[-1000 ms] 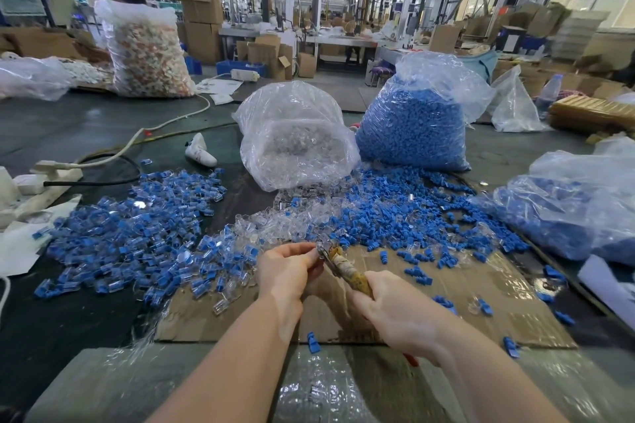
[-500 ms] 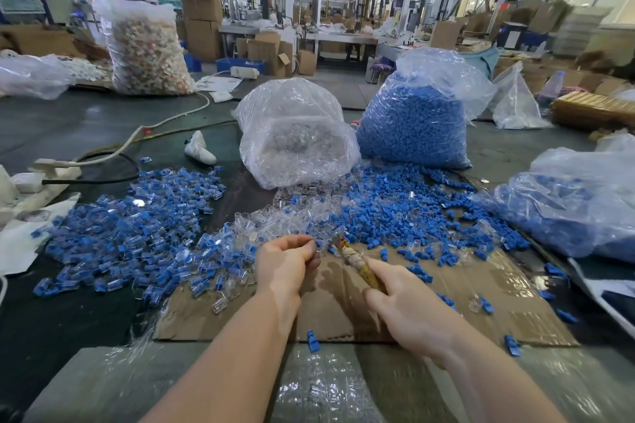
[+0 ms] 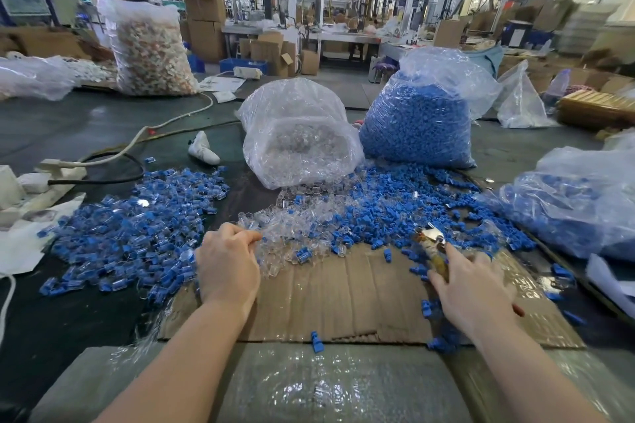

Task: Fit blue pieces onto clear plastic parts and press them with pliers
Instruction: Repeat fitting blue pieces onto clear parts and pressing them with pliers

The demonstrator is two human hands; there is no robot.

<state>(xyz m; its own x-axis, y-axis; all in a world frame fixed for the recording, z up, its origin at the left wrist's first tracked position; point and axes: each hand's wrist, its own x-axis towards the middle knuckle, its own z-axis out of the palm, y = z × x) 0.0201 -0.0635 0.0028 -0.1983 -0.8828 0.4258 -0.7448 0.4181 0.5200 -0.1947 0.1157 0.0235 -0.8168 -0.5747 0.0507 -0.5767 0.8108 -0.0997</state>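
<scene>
The left hand lies knuckles-up at the left edge of the cardboard, its fingers curled into the clear parts heaped along the cardboard's far edge; whether they pinch a part I cannot tell, since the fingertips are hidden under the hand; the right hand sits near the cardboard's right edge, fingers wrapped round the handles of the pliers, whose metal nose points away from the person over the loose blue pieces; how the jaws stand is too small to tell; blue pieces spread from the cardboard's far edge toward the table's middle, and a few lie apart on the cardboard, one at its near edge; left of the cardboard a wide pile of assembled parts, clear with blue inside, covers the table; behind the heaps stand a clear bag of clear parts and, just beside it to the right, a blue bag of blue pieces; a third bag of blue stock lies at the table's right edge; a white cable runs across the table's far left.
</scene>
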